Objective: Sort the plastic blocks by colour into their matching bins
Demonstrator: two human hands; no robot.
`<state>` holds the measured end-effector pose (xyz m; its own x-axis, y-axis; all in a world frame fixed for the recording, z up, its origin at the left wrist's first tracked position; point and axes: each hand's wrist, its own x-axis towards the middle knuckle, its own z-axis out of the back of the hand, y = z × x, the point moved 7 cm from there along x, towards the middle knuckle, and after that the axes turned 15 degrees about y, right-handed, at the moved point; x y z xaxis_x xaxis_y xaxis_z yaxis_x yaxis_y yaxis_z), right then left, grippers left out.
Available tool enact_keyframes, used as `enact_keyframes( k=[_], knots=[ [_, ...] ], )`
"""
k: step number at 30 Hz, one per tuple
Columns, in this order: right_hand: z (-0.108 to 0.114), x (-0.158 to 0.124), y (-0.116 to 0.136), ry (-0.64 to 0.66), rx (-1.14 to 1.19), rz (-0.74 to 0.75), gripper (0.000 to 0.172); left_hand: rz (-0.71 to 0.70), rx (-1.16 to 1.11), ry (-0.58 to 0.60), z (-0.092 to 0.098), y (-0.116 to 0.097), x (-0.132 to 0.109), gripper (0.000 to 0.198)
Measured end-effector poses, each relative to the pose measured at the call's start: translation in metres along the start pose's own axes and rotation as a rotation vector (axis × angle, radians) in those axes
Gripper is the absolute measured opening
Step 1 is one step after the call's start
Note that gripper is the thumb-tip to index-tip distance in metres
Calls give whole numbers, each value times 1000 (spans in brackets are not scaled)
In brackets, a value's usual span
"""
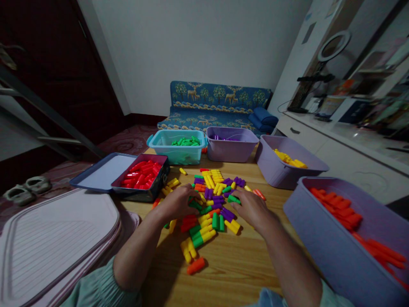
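Many coloured plastic pieces lie in a loose pile on the wooden table: yellow, purple, green, red and orange. My left hand reaches into the pile's left side, its fingers bent down around green pieces; the fingertips are partly hidden. My right hand is at the right side of the pile, its fingers closed on a green piece. Below the hands lie a yellow and green group, a yellow pair and an orange piece nearest me.
Behind the pile stand a teal bin of green pieces and a purple bin. At right are bins of yellow and orange pieces. An open case holds red pieces; pink lids lie left.
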<state>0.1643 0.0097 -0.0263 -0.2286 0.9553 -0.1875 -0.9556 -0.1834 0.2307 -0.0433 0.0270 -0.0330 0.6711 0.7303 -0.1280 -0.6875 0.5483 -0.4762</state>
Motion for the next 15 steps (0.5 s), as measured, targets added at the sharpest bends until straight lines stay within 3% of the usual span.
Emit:
enact_keyframes(
  k=[9, 15],
  knots=[
    [3, 4, 1, -60, 181, 9, 21, 76, 44, 7, 1, 1, 2, 22],
    [2, 6, 5, -136, 278, 67, 21, 96, 68, 47, 0, -1, -2, 34]
  ],
)
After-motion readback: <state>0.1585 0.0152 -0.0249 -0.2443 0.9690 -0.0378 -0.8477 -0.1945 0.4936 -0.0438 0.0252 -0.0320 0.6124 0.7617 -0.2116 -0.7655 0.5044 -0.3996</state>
